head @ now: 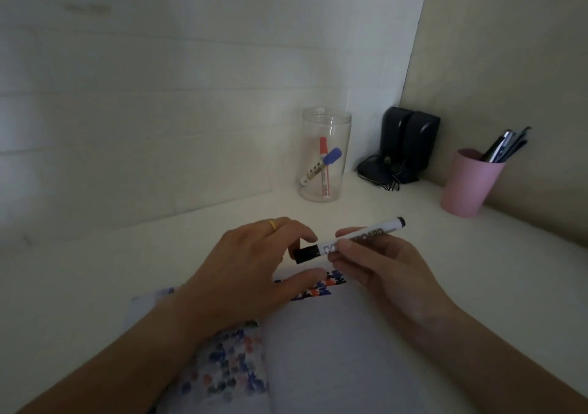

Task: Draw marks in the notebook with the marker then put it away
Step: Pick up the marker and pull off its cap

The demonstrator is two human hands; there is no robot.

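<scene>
A white whiteboard marker with a black cap lies level in the air above the desk. My right hand pinches its barrel near the middle. My left hand, with a gold ring, has its fingertips at the black cap; the thumb rests on the notebook's top edge. The notebook lies open below both hands, a blank white page on the right and a flower-patterned cover folded under at the left. Whether the cap is on tight I cannot tell.
A clear glass jar with a red and a blue marker stands behind the hands. Two black speakers sit in the corner. A pink cup of pens stands at right, by the side wall.
</scene>
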